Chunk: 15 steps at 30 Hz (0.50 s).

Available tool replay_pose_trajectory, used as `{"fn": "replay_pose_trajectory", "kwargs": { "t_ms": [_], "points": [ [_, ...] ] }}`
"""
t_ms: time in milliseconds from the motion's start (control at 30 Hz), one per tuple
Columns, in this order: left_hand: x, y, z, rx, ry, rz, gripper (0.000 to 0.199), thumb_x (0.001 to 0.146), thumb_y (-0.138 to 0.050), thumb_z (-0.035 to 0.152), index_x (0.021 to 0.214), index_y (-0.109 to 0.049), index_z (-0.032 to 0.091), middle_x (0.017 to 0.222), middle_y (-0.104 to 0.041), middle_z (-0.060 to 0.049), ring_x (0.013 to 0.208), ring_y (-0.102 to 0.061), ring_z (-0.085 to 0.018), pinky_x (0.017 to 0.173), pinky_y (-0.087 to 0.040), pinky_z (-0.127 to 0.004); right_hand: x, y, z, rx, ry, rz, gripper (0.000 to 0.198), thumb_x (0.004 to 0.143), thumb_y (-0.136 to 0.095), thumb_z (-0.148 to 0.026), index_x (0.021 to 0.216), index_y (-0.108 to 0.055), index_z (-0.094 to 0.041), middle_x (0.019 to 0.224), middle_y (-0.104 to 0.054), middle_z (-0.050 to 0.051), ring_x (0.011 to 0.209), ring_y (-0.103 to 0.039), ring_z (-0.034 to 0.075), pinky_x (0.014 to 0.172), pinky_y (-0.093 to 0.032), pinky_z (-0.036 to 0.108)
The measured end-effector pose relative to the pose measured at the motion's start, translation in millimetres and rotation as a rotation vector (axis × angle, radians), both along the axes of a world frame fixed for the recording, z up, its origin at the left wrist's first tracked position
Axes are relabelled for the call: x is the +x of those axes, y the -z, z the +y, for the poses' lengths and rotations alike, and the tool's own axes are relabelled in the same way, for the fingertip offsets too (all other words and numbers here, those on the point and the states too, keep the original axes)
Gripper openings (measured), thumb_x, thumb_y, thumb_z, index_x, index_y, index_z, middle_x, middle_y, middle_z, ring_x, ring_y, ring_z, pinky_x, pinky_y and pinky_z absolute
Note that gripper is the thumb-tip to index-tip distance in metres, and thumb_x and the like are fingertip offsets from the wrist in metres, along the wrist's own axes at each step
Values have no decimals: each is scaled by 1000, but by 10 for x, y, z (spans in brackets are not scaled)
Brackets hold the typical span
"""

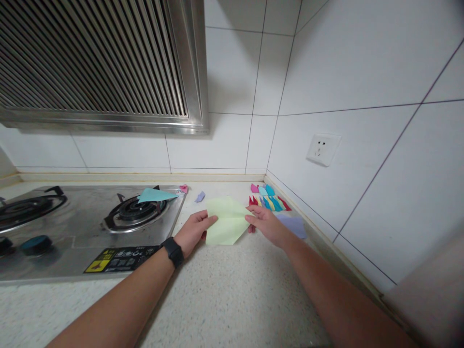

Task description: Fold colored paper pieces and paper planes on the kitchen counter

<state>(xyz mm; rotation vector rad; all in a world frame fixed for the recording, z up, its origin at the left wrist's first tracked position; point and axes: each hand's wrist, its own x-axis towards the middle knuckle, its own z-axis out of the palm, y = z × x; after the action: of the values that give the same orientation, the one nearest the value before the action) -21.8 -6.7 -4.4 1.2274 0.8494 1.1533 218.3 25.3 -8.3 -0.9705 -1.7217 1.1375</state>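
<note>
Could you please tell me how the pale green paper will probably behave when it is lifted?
The pale green paper is probably light and rather floppy, since it looks like a thin sheet. It may bend most readily along the crease visible across its middle.

The bare left hand point(192, 232) is closed in a light pinch, its straight thumb point(210, 222) stretched toward the right hand's fingers and lying uppermost, with its other fingers bent and partly hidden beneath. Facing it across a gap, the bare right hand point(266, 224) pinches too, thumb point(253, 221) pointing toward the left fingertips and index finger point(255, 210) just beyond it. Behind each hand's fingers, the uncovered left forearm point(123, 295) and uncovered right forearm point(326, 275) slant outward and back, well apart.
</note>
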Motion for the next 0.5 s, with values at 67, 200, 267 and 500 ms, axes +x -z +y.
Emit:
{"fn": "replay_pose_trajectory", "kwargs": {
  "t_ms": [67, 200, 267, 500],
  "points": [
    [5, -5, -11, 4, 14, -5, 49, 69, -74, 45, 104, -68, 11, 80, -70, -10, 67, -62, -17, 57, -43, -25, -7, -16, -22, -9, -16, -19, 27, 81, -60, -39, 97, -59, -17, 69, -62, -2, 53, -55, 10, 51, -42, 22],
    [4, -10, -19, -4, 21, 11, 48, 67, -75, 44, 103, -69, 12, 80, -70, -9, 67, -61, -17, 56, -43, -24, -10, -42, -45, -4, -23, -56, 21, 81, -59, -37, 91, -59, -18, 64, -60, -3, 53, -55, 10, 51, -41, 21],
    [2, -9, -17, -8, 19, 19, 47, 67, -75, 44, 101, -70, 12, 79, -70, -9, 65, -61, -17, 56, -42, -24, -7, -40, -42, 3, -26, -58, 21, 81, -59, -37, 88, -59, -18, 65, -60, -3, 53, -54, 10, 51, -41, 21],
    [-9, 22, 0, 23, 22, 34, 42, 69, -74, 41, 99, -71, 12, 74, -69, -7, 63, -59, -16, 55, -41, -24, 3, 18, 5, 5, 17, -39, 24, 79, -61, -39, 91, -59, -18, 69, -62, -2, 51, -54, 9, 49, -40, 20]
  ]
}}
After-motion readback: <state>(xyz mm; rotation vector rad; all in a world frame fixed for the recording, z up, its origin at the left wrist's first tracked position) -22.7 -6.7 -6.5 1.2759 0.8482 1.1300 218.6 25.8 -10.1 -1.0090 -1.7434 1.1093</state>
